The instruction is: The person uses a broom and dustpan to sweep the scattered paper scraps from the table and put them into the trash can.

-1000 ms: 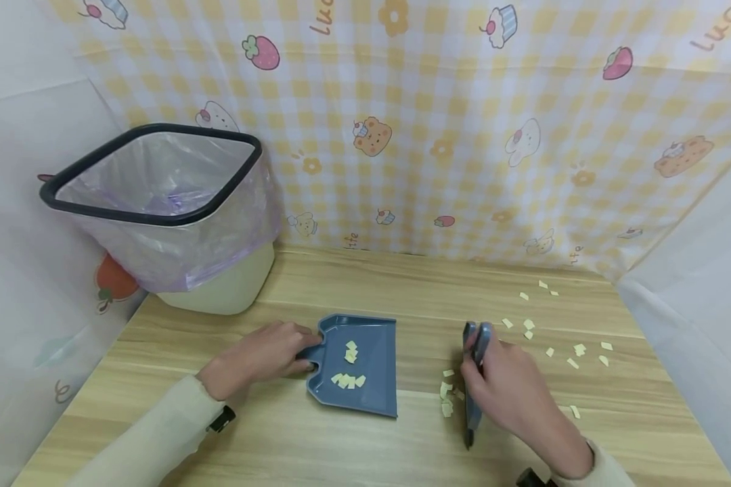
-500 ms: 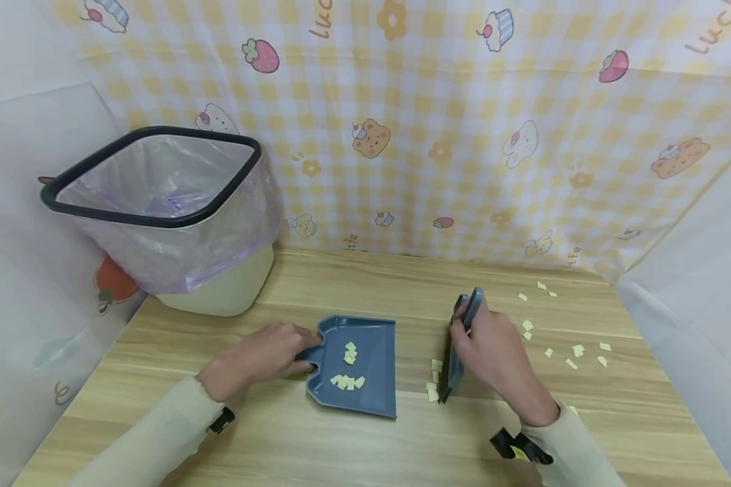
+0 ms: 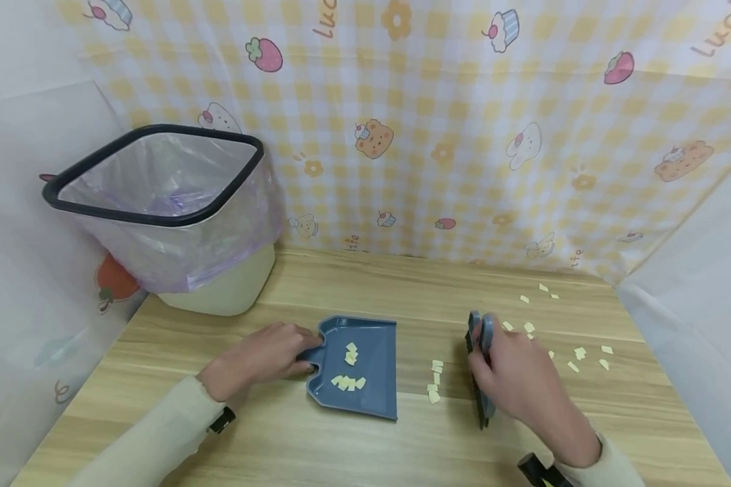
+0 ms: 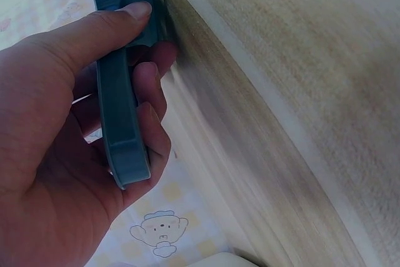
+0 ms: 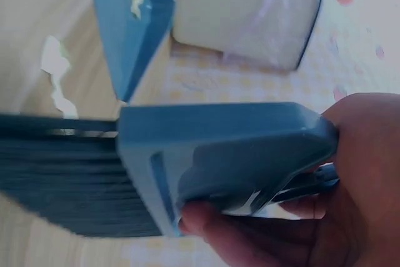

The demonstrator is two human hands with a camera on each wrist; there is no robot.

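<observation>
The person's left grip (image 3: 274, 355) is curled round the handle of a blue dustpan (image 3: 374, 372), thumb laid along one side and fingers wrapped on the other. The dustpan lies on the wooden desk (image 3: 365, 281), its mouth turned toward the right, with two small clusters of pale scraps (image 3: 344, 382) in it. Across from it, the right grip (image 3: 514, 379) is closed about the handle of a blue brush (image 5: 169, 139) with dark bristles; whether those touch the desk I cannot tell. Between dustpan and brush a short row of scraps sits on the bare wood, apart from both. More are strewn beside and beyond the right grip, toward the desk's far right corner. At the back left stands a cream bin (image 3: 225, 287) with a black rim and a thin purplish liner (image 3: 237, 223), near a yellow checked cloth (image 3: 451, 88) covered in cartoon prints
</observation>
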